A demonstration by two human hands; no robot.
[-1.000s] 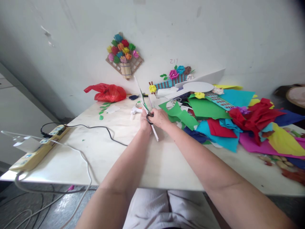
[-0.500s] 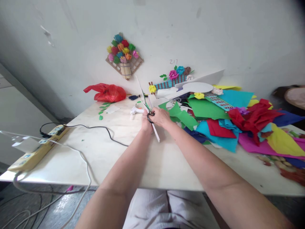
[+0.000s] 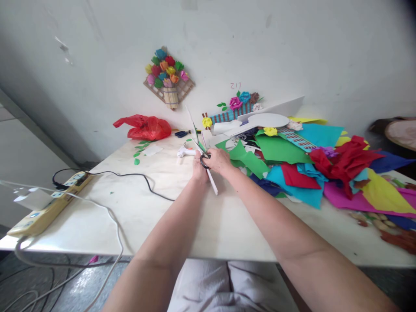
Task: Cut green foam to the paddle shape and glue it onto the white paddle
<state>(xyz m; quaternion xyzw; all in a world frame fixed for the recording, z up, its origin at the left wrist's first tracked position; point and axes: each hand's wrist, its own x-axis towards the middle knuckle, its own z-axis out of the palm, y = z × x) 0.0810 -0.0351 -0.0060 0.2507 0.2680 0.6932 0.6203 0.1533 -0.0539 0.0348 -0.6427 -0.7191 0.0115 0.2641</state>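
Right hand [image 3: 218, 161], fingers curled around black-handled scissors [image 3: 204, 155]; left hand [image 3: 199, 167] pinching white card [image 3: 212, 181]: best kept taut, fingertips clear of blades [image 3: 197, 144]

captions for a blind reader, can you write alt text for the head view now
A person's right grip holds black-handled scissors and the left grip holds a thin white piece, over a pale table. Heaped coloured paper lies to the right; a red bag and a yellowish power strip lie to the left.
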